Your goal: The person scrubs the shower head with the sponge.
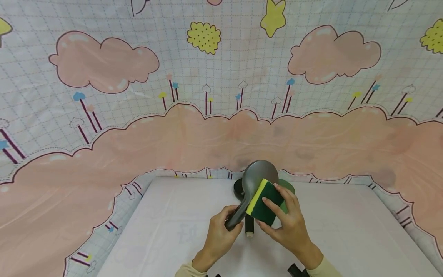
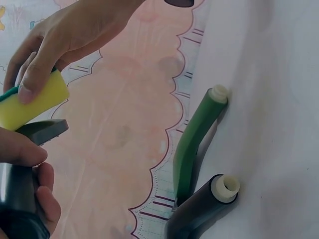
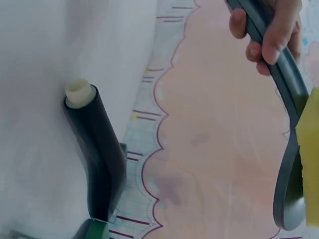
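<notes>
While both hands grip grey ladle and sponge, black and green ladles lie beneath.

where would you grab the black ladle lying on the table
Probably by its handle, near the cream-tipped end, coming from above. In the right wrist view that straight shaft lies flat on the white table with open space on both sides, while its bowl end sits beside the green ladle.
</notes>
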A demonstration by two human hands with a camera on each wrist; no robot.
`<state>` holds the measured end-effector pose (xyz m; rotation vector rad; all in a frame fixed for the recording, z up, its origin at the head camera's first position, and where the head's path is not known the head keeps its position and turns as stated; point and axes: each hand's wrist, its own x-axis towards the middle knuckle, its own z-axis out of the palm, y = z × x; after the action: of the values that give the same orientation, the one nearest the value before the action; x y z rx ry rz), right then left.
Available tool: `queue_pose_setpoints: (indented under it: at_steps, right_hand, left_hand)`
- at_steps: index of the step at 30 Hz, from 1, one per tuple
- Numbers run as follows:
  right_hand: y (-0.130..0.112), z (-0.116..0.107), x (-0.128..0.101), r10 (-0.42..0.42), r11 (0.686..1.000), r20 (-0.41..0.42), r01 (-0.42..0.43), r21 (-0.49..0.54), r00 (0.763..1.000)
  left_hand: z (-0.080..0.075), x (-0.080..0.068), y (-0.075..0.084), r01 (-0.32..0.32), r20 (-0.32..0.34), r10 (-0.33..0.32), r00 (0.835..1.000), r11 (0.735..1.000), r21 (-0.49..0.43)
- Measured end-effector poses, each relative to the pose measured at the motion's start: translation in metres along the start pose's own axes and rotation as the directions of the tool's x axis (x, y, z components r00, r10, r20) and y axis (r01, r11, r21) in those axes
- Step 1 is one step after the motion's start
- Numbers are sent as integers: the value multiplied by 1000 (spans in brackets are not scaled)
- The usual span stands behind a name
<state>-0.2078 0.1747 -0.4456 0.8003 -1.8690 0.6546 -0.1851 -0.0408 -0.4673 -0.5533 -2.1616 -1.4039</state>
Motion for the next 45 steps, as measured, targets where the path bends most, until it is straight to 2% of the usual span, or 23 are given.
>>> queue_pose_setpoints:
  at_steps: [6,17,20,30,38,45]
  right_hand:
    - [13,-7,7,4,1000,-40,-4,-3,999]
    - [26,-12,7,184,982,-37,-183,51,982]
    - [25,-11,6,163,986,-39,-161,43,986]
    - [11,-1,0,5,1000,-15,-5,5,1000]
    - [4,3,0,-30,999,29,29,21,999]
    - [9,2,4,-27,1000,9,27,6,1000]
  left_hand:
    - [-1,-3,-1,3,15,-3,1000,1000,14]
    - [-3,-8,-4,-10,43,9,999,1000,22]
    - [-3,-8,-4,-13,43,12,999,1000,26]
    - [-2,-6,-6,-31,50,29,998,998,48]
    - [-1,-7,-10,-21,74,18,997,998,51]
    - [-2,-6,-10,-38,84,35,996,998,45]
